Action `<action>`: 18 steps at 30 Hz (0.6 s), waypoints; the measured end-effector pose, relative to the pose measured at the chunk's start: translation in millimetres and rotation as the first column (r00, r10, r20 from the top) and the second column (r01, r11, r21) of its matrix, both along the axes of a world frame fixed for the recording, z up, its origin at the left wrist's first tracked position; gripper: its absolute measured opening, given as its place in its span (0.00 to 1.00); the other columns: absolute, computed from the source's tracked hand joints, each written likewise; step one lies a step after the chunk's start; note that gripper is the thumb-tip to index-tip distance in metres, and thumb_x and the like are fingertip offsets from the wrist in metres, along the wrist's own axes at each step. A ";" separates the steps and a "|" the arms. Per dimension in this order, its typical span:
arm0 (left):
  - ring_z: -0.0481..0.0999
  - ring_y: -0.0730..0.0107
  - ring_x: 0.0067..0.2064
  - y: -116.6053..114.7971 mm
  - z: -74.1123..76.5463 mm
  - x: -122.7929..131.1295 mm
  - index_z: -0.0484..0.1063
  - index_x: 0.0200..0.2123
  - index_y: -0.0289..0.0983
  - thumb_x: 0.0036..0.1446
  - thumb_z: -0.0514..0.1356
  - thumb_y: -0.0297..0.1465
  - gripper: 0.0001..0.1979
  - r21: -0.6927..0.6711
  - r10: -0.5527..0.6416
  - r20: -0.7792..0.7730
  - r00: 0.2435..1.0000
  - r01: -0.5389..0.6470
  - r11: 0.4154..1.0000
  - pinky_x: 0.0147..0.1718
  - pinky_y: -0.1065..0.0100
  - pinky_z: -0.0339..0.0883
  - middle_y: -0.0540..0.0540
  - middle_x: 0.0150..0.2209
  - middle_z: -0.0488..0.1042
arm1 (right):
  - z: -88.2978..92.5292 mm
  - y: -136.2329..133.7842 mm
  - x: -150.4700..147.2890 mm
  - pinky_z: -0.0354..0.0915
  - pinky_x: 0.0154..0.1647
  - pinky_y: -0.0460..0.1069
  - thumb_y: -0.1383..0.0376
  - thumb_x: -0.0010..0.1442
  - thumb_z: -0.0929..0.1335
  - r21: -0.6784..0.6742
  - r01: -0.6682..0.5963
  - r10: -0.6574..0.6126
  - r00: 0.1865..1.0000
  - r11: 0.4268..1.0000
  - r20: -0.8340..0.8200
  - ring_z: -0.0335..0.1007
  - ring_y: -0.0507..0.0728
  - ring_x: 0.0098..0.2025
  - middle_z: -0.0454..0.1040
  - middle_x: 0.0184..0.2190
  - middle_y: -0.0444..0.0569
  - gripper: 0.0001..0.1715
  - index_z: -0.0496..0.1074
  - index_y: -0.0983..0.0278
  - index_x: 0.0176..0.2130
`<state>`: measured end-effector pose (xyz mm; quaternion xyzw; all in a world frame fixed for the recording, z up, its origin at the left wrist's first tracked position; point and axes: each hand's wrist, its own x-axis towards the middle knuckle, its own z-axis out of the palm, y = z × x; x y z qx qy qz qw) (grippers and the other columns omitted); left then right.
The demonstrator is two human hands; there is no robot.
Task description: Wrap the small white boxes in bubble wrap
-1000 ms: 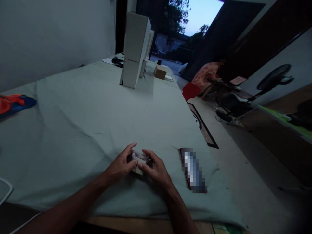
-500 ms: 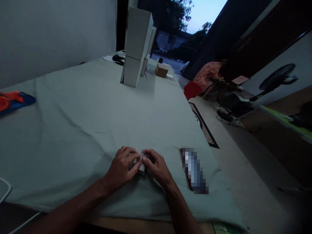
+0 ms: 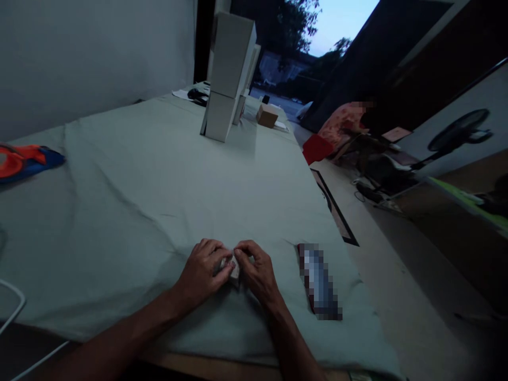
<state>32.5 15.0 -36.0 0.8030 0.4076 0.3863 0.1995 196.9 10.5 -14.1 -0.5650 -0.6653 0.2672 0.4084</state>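
Note:
My left hand [image 3: 202, 270] is closed around the left side of a small pale, box-like object [image 3: 236, 272] close to the table's front edge. My right hand [image 3: 257, 270] meets it from the other side, thumb and fingertips pinched at the object's top edge. Fingers cover much of the object, so its exact kind cannot be made out. A phone-like slab with a dark red edge [image 3: 319, 283], its face blurred out, lies on the cloth to the right of my right hand.
A pale green cloth [image 3: 159, 174] covers the table. Tall white boxes [image 3: 226, 74] stand stacked farther back, near a small brown box [image 3: 267, 115]. An orange and blue item [image 3: 29, 163] lies at left, a white cable [image 3: 18, 301] below it. Beyond the right edge, a person [image 3: 339, 121] sits near a fan [image 3: 458, 129].
The fingertips of my right hand have drawn closer together at the object's top edge. The whole view has shifted slightly, moving the scene a little to the right.

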 end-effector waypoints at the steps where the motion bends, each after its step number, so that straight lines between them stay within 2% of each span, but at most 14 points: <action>1: 0.69 0.61 0.43 -0.3 -0.2 0.1 0.74 0.40 0.38 0.60 0.58 0.30 0.06 -0.004 0.000 0.001 1.000 0.000 1.000 0.44 0.59 0.65 0.44 0.40 0.73 | 0.3 -1.8 0.4 0.64 0.37 0.47 0.66 0.60 0.64 0.019 -0.018 0.018 1.000 1.000 0.017 0.70 0.54 0.34 0.73 0.30 0.45 0.08 0.71 0.62 0.31; 6: 0.69 0.60 0.45 -2.5 -1.9 0.1 0.70 0.44 0.38 0.59 0.58 0.30 0.09 -0.037 0.012 0.020 1.000 -0.011 0.999 0.45 0.58 0.65 0.44 0.42 0.72 | 5.6 -12.7 6.3 0.62 0.43 0.51 0.68 0.61 0.64 0.142 -0.143 0.106 0.965 0.980 0.241 0.72 0.55 0.39 0.76 0.34 0.47 0.08 0.73 0.61 0.34; 10: 0.68 0.60 0.45 -2.2 -1.0 -0.9 0.69 0.43 0.37 0.59 0.57 0.29 0.08 -0.078 0.027 0.040 0.999 -0.024 0.997 0.46 0.58 0.65 0.44 0.42 0.72 | 13.2 -25.8 11.5 0.60 0.47 0.54 0.66 0.62 0.66 0.204 -0.265 0.144 0.873 0.943 0.466 0.71 0.58 0.45 0.77 0.42 0.50 0.09 0.74 0.60 0.42; 15: 0.69 0.60 0.45 -1.7 2.8 -2.9 0.70 0.39 0.37 0.56 0.57 0.27 0.07 -0.149 0.000 0.114 0.993 0.017 0.989 0.46 0.58 0.65 0.44 0.40 0.71 | 14.1 -36.2 10.0 0.57 0.52 0.60 0.64 0.61 0.68 0.200 -0.293 0.075 0.714 0.935 0.696 0.62 0.66 0.58 0.73 0.51 0.55 0.18 0.70 0.62 0.52; 18: 0.68 0.59 0.47 -3.5 3.2 -3.3 0.70 0.41 0.36 0.53 0.56 0.25 0.10 -0.132 0.012 0.135 0.991 0.006 0.991 0.48 0.56 0.65 0.42 0.43 0.69 | 7.5 -36.2 8.9 0.57 0.54 0.60 0.65 0.62 0.66 0.219 -0.285 0.040 0.688 0.933 0.724 0.61 0.65 0.59 0.72 0.52 0.55 0.17 0.70 0.62 0.52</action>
